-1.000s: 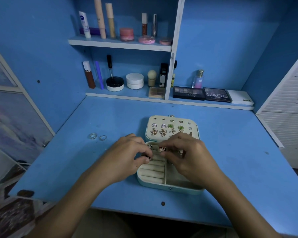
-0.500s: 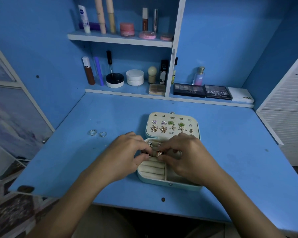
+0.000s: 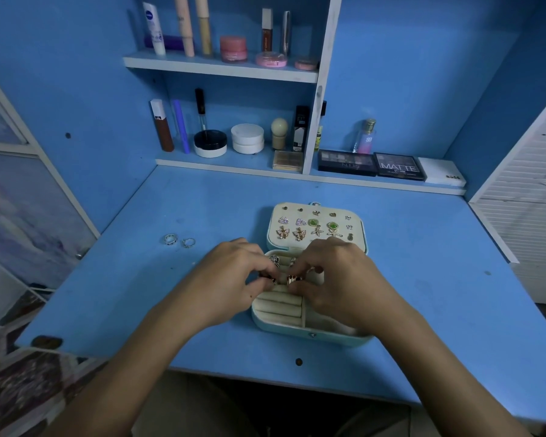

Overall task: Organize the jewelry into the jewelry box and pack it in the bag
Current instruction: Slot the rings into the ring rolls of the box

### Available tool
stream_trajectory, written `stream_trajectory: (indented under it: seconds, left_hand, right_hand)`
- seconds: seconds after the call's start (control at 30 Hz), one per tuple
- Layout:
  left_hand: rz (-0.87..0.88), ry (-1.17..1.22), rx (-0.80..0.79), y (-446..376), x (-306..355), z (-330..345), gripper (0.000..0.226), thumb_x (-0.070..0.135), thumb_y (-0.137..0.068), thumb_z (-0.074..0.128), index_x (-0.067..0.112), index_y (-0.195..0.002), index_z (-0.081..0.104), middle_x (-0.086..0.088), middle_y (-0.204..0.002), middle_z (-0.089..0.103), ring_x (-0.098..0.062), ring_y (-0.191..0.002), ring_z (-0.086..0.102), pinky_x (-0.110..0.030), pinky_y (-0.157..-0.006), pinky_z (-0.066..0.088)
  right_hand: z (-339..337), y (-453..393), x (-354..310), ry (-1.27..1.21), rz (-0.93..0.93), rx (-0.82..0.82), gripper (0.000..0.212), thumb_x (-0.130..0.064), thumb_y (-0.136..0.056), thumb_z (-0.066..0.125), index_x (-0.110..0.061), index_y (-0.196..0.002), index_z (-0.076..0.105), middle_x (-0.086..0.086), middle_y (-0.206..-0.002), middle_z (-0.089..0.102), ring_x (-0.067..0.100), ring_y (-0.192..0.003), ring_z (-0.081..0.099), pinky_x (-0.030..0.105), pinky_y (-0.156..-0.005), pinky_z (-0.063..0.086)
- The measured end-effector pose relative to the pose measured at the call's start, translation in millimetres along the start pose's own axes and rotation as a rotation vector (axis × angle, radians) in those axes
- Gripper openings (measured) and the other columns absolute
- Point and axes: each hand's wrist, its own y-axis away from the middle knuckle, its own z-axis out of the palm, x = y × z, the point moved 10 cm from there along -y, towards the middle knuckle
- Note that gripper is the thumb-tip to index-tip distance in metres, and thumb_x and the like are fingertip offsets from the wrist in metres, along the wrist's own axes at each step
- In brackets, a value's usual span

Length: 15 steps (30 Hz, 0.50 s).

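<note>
Presently catalogued, with the jewelry box (image 3: 284,323) as landmark:

Jewelry box: pale, open, lying on the blue desk (image 3: 423,263), near its front edge. Its lid (image 3: 356,228) lies flat just behind the tray and carries rows of earrings (image 3: 300,234), among them butterfly, star and green-stone pieces. The tray shows cream ring rolls (image 3: 278,302) on the left and a plain compartment on the right.

Left hand (image 3: 230,285): over the left part of the box, fingers curled, fingertips pinching a small dark ring (image 3: 273,280) at the ring rolls.

Right hand (image 3: 338,285): over the right part of the box, fingers curled, thumb and forefinger pinching a gold-toned ring (image 3: 292,279) just beside the dark one. Both rings sit at the upper rolls; whether they are seated in the slots cannot be told.

More rings (image 3: 275,259): lodged in the rolls behind the fingertips, partly hidden.

Two loose silver rings (image 3: 170,239): on the desk, well to the left of the box, side by side.

Behind the box: a low shelf (image 3: 215,163) with jars, tubes and a brush; eyeshadow palettes (image 3: 347,163) to its right; an upper shelf (image 3: 221,68) with pink pots and lip products.
</note>
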Motion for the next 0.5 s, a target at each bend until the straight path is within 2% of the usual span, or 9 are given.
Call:
stream_trajectory:
  seconds: [0.17, 0.33, 0.5]
  left_hand:
    - [-0.029, -0.013, 0.014, -1.0, -0.9, -1.8, 0.008, 0.025, -0.087, 0.074, 0.026, -0.095, 0.076, 0.014, -0.079, 0.061, -0.007, -0.088, 0.054, -0.026, -0.081, 0.041]
    - [-0.049, -0.018, 0.004, -1.4, -1.8, -1.6, 0.010, 0.024, -0.087, 0.074, 0.026, -0.096, 0.077, 0.015, -0.080, 0.062, -0.008, -0.089, 0.056, -0.031, -0.084, 0.045]
    - [-0.053, 0.000, -0.014, -2.6, -2.9, -0.8, 0.010, 0.023, -0.086, 0.075, 0.027, -0.095, 0.078, 0.013, -0.081, 0.063, -0.009, -0.089, 0.057, -0.035, -0.084, 0.047]
  right_hand:
    - [2.0, -3.9, 6.6, 0.104, 0.154, -0.083, 0.015, -0.042, -0.079, 0.078, -0.038, -0.090, 0.070, -0.021, -0.084, 0.065, 0.004, -0.081, 0.052, 0.024, -0.065, 0.038]
    - [4.4, -6.2, 5.1, 0.193, 0.179, -0.139, 0.011, -0.045, -0.083, 0.073, -0.039, -0.092, 0.073, -0.018, -0.101, 0.068, 0.010, -0.097, 0.057, 0.025, -0.071, 0.036]
    - [4.8, -9.1, 1.1, 0.243, 0.169, -0.205, 0.011, -0.047, -0.084, 0.071, -0.039, -0.090, 0.071, -0.017, -0.102, 0.068, 0.013, -0.098, 0.058, 0.025, -0.071, 0.037]
